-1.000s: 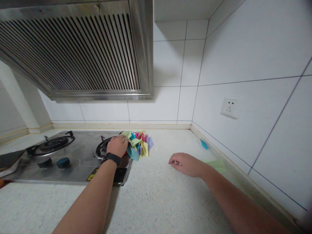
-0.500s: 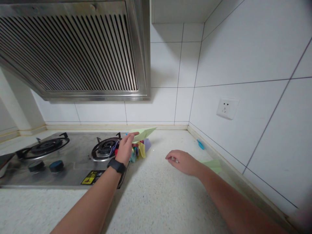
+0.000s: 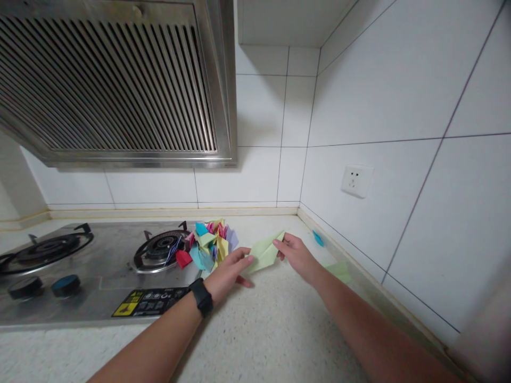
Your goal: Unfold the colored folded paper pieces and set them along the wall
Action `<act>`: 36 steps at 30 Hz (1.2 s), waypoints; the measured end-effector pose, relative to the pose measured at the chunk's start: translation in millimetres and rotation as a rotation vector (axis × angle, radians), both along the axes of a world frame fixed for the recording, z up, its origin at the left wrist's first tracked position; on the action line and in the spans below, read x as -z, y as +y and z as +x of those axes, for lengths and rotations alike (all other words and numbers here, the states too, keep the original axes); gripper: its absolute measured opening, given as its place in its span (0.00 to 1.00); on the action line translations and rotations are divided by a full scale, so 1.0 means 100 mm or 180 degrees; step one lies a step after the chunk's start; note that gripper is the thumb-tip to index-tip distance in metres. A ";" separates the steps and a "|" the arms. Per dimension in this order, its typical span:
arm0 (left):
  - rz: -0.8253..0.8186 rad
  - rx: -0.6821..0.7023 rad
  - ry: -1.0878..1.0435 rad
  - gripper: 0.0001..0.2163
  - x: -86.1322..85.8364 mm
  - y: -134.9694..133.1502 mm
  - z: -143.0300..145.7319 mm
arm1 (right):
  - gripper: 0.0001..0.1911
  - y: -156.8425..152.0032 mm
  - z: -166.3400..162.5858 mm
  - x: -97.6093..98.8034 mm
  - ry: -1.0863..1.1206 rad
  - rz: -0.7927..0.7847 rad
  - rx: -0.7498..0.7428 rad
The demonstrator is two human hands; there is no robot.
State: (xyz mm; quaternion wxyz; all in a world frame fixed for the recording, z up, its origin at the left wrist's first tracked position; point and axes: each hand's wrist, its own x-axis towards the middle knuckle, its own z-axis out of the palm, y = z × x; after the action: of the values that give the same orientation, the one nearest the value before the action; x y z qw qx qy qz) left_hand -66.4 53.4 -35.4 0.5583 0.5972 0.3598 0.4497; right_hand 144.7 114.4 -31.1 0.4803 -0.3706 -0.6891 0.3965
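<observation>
Between my two hands is a folded sheet of pale green paper point(image 3: 264, 252), held above the speckled countertop point(image 3: 255, 330). My left hand point(image 3: 233, 268), with a black watch point(image 3: 201, 297) on the wrist, pinches its left end between thumb and fingers. The upper right corner is gripped by my right hand point(image 3: 296, 254). Just beyond my left hand lies a heap of colourful folded papers point(image 3: 207, 242), yellow, teal, pink, red and purple, at the stove's right edge. Another pale green paper point(image 3: 339, 271) rests on the counter beside my right forearm.
A steel gas stove point(image 3: 107, 276) with two burners fills the left side. Above it hangs a range hood point(image 3: 120, 90). A small blue object point(image 3: 318, 238) lies by the right wall, below a white socket point(image 3: 356, 181).
My left hand has brought the green paper from above the heap to the right and nearer. My right hand has moved up and taken its other end. The view has shifted slightly right.
</observation>
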 end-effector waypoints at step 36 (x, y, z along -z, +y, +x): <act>0.0174 -0.0538 -0.0232 0.17 0.09 0.15 -0.10 | 0.17 -0.13 0.02 -0.09 0.0184 -0.0458 -0.0282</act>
State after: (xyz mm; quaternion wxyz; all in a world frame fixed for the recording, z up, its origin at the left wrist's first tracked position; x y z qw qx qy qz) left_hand -76.7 68.7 -44.2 0.5145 0.5630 0.3760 0.5263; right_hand 146.7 101.0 -21.7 0.4541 -0.3616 -0.6604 0.4763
